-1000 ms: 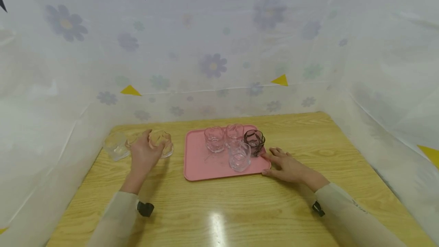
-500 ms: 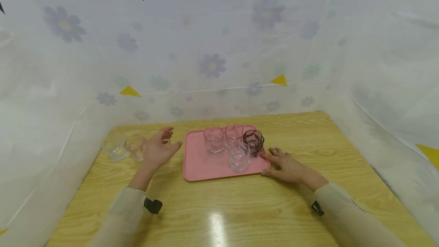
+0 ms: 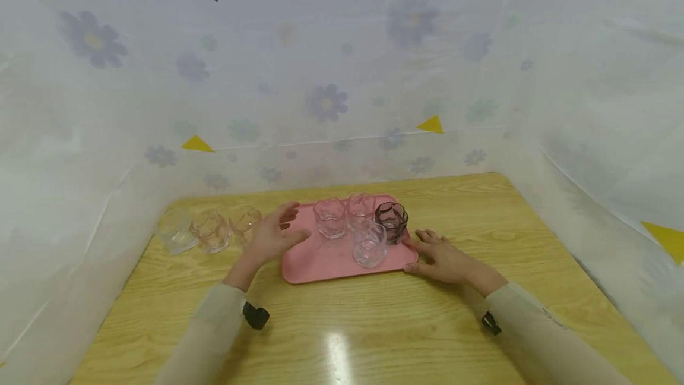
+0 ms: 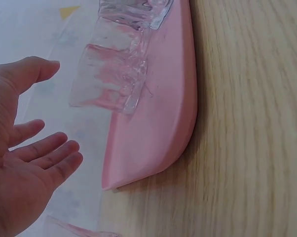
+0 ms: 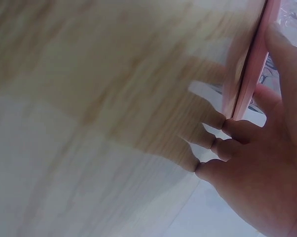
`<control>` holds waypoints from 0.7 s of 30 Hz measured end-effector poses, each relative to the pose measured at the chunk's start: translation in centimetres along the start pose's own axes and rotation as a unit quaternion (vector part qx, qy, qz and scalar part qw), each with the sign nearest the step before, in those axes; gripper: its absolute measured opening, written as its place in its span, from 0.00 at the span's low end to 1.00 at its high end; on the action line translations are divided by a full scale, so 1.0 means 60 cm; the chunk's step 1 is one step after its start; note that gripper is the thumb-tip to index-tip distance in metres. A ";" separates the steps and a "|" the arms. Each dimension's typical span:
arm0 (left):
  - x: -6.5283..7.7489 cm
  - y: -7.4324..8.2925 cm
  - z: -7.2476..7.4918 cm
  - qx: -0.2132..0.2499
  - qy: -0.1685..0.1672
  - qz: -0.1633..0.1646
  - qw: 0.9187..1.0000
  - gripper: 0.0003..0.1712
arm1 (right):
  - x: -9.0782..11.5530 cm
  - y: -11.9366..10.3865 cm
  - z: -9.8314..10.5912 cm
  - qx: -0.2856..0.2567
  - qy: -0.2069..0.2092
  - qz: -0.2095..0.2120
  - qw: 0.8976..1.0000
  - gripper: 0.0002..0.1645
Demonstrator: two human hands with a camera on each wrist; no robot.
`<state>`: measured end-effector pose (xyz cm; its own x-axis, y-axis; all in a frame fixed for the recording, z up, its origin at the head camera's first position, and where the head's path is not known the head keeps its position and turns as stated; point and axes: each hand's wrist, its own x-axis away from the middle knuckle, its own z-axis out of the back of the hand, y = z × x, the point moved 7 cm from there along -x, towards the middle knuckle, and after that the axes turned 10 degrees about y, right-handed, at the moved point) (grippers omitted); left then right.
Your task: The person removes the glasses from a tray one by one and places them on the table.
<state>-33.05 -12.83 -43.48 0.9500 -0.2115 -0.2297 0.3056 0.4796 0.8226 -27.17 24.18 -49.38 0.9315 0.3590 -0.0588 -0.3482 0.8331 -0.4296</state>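
Note:
My left hand (image 3: 269, 236) hovers over the left edge of the pink tray (image 3: 301, 269), thumb and fingers spread and holding nothing. In the left wrist view its palm and fingers (image 4: 52, 153) stand apart from the tumblers. On the tray's right half stand two clear tumblers (image 3: 329, 218) (image 3: 361, 211) at the back, a clear tumbler (image 3: 369, 246) in front and a dark purple tumbler (image 3: 392, 223). My right hand (image 3: 446, 259) rests at the tray's right corner, thumb and index finger touching the rim (image 5: 252, 69); its other fingertips rest on the table.
Left of the tray, a clear glass (image 3: 174, 232) and two amber-tinted glasses (image 3: 210, 232) (image 3: 243, 220) stand in a row on the wooden table (image 3: 342, 325). A white flower-printed curtain (image 3: 326, 135) surrounds the back and sides.
My left hand has let go of the right-hand amber glass, which stays on the table, and has moved right to the tray. The right hand stays at the tray's corner.

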 end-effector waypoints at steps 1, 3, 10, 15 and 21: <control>-0.002 -0.002 -0.005 -0.002 -0.003 0.005 1.000 0.46 | 0.000 0.000 0.000 -0.001 0.000 0.000 1.000 0.48; -0.005 -0.004 -0.014 -0.002 -0.005 0.011 1.000 0.47 | -0.001 -0.001 0.000 -0.002 0.000 0.002 1.000 0.47; -0.018 -0.005 -0.042 -0.008 0.004 0.015 1.000 0.49 | 0.001 -0.004 0.001 -0.008 0.003 0.004 1.000 0.47; -0.027 -0.010 -0.059 -0.002 0.010 0.014 1.000 0.50 | 0.002 -0.008 0.004 -0.009 0.002 0.003 1.000 0.47; -0.036 -0.009 -0.073 -0.006 0.012 -0.009 1.000 0.49 | 0.002 -0.012 0.007 -0.008 0.003 0.004 1.000 0.47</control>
<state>-34.97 -8.91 -45.69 0.9459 -0.1994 -0.2561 0.3224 0.4871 0.8117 -26.82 23.80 -48.69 0.9295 0.3628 -0.0666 -0.3534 0.8241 -0.4428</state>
